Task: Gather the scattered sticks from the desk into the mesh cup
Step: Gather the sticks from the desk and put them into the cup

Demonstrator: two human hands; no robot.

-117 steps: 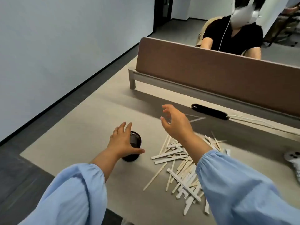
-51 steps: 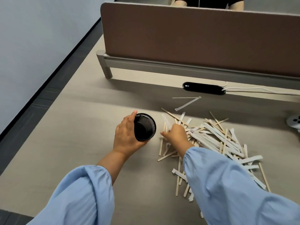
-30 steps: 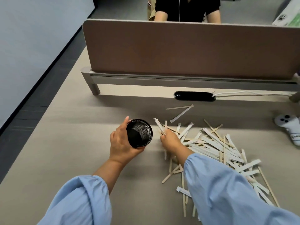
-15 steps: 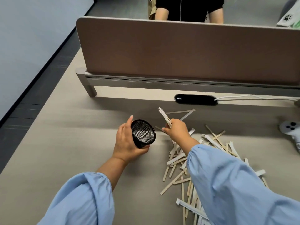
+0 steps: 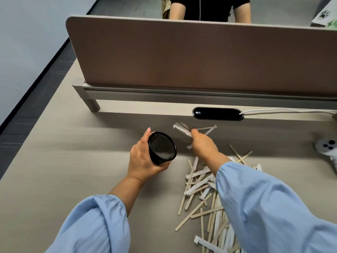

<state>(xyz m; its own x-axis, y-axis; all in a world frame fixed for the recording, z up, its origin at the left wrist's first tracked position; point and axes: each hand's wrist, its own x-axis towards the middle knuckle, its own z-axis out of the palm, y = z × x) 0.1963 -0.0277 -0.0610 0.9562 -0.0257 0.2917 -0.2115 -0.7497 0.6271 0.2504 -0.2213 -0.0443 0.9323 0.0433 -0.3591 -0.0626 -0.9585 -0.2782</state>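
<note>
My left hand (image 5: pixel 144 161) grips the black mesh cup (image 5: pixel 162 148), lifted and tilted so its mouth faces right, toward my other hand. My right hand (image 5: pixel 202 146) pinches a small bundle of sticks (image 5: pixel 182 130), some in white paper wrappers, raised just right of the cup's mouth and blurred. A heap of several wooden and paper-wrapped sticks (image 5: pixel 202 187) lies on the beige desk (image 5: pixel 73 161) under my right forearm, and two more sticks (image 5: pixel 238 155) lie crossed to the right.
A brown partition panel (image 5: pixel 200 55) on a grey rail closes off the desk's far side. In front of it sits a black oval cable port (image 5: pixel 218 114) with a white cable (image 5: pixel 288 111). A white game controller (image 5: pixel 328 148) lies at the right edge. A person sits behind the panel.
My right hand picked up a bundle of sticks from the heap and raised it beside the cup. My left hand lifted the cup and tilted its mouth toward the bundle.
</note>
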